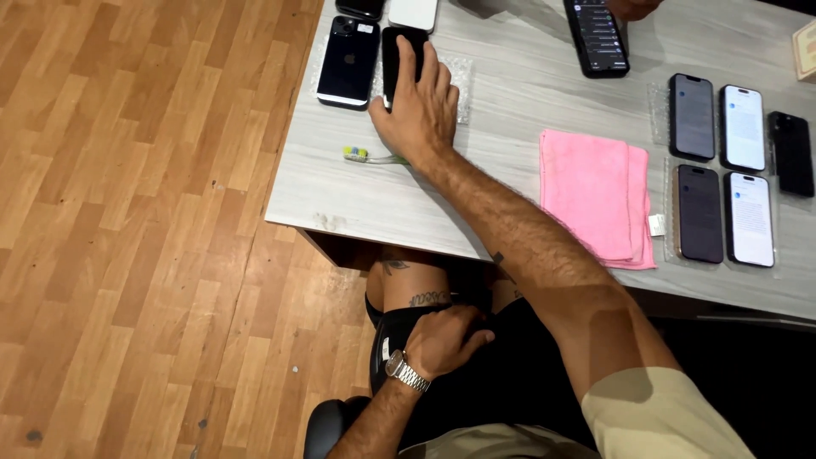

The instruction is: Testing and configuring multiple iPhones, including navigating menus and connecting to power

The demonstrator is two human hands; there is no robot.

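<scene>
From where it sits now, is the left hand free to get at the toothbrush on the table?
Probably not straight away. The left hand rests on the lap, below the table edge, while the toothbrush lies beside the right hand and partly under its wrist.

Right hand outstretched, left hand on thigh

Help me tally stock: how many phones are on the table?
10 phones. Four at the left end, two cut by the frame and one under the right hand; one lit at top centre; five right of the pink cloth. More may lie outside view.
</scene>
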